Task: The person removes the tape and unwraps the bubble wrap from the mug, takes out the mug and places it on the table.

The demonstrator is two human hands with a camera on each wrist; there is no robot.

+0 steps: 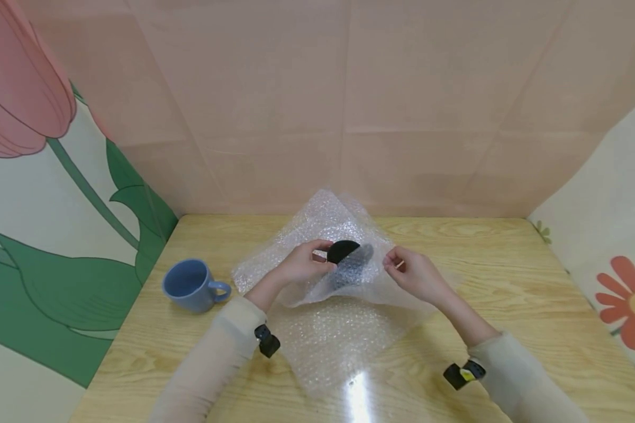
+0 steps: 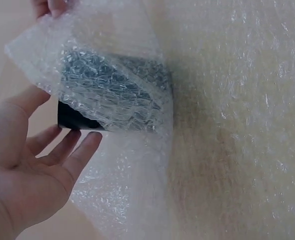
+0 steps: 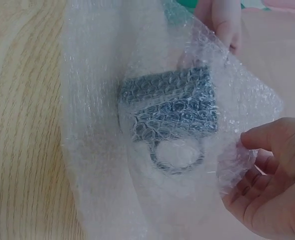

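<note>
A dark mug (image 1: 342, 251) lies within a sheet of clear bubble wrap (image 1: 317, 338), one flap of it drawn over the side. Through the plastic in the right wrist view, the mug's round handle (image 3: 201, 159) shows. My left hand (image 1: 303, 262) holds the mug near its bare black rim, fingertips against the side in the left wrist view; the thumb tip is partly hidden by the wrap. On the other side, my right hand (image 1: 415, 273) pinches the edge of the flap between thumb and fingers, beside the mug's handle.
A blue mug (image 1: 193, 286) stands upright on the wooden table (image 1: 508, 276), left of the wrap, its handle towards my left forearm. Behind the table rises a pinkish backdrop (image 1: 275, 106). Flower-printed panels (image 1: 84, 282) flank both sides.
</note>
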